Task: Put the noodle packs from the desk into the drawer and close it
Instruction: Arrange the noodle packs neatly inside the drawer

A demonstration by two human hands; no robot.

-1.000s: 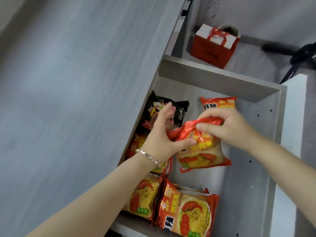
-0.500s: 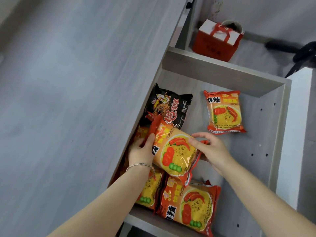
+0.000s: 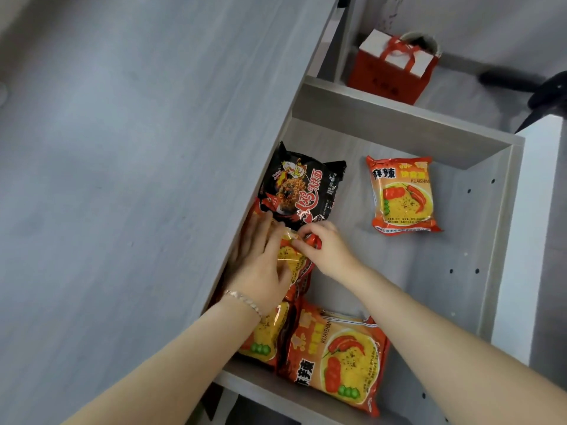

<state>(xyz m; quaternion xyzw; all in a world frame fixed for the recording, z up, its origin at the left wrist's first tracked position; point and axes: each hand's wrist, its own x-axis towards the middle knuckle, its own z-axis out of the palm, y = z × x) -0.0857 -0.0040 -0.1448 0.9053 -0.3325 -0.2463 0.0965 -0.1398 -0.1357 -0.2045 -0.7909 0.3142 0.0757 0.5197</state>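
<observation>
The grey drawer (image 3: 399, 127) stands pulled out beside the desk top (image 3: 138, 148). Inside lie a black noodle pack (image 3: 303, 185), an orange pack (image 3: 402, 194) at the far right, and two orange packs at the near end (image 3: 337, 357) (image 3: 264, 335). Both hands are on another orange pack (image 3: 293, 259) at the drawer's left wall. My left hand (image 3: 260, 262) lies flat on it with fingers spread. My right hand (image 3: 325, 246) pinches its upper right corner. Most of that pack is hidden under my hands.
A red and white gift bag (image 3: 395, 69) stands on the floor beyond the drawer. A black chair base (image 3: 540, 90) shows at the top right. The drawer's right half has bare floor (image 3: 414, 271). A white panel (image 3: 530, 240) runs along the drawer's right side.
The orange pack, held above the drawer a second ago, has come down against the left wall. My left hand now presses flat on it and my right hand has shifted to its corner.
</observation>
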